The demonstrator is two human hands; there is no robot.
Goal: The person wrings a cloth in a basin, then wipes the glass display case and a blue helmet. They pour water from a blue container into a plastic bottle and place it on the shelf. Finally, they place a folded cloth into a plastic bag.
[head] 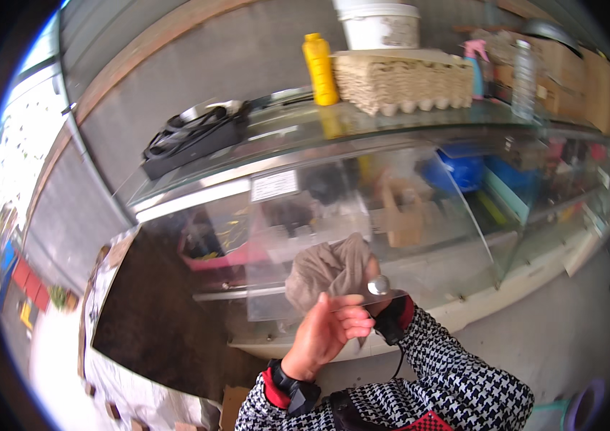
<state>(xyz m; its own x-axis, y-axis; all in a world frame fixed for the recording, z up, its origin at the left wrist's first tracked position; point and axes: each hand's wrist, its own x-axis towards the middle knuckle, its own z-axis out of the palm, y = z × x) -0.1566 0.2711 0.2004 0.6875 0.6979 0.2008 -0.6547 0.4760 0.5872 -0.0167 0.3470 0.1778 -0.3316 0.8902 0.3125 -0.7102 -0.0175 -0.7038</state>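
A clear glass or plastic panel [310,215] with a round metal knob [379,285] stands tilted before me, in front of a glass display case [445,258]. At the panel's lower edge is my left hand [329,329], palm up and fingers curled near that edge; whether they grip it is unclear. My right hand [373,269] is behind the panel, seen through it, and holds a grey-brown cloth [332,269] against or close to its far side. The cloth hides most of its fingers.
On the case's glass top [283,126] stand a black tray with cables [192,137], a yellow bottle [320,70], stacked egg trays [402,81], a white bucket [380,27], a spray bottle [476,67] and a plastic bottle [523,81]. A dark board [159,301] lies at the left.
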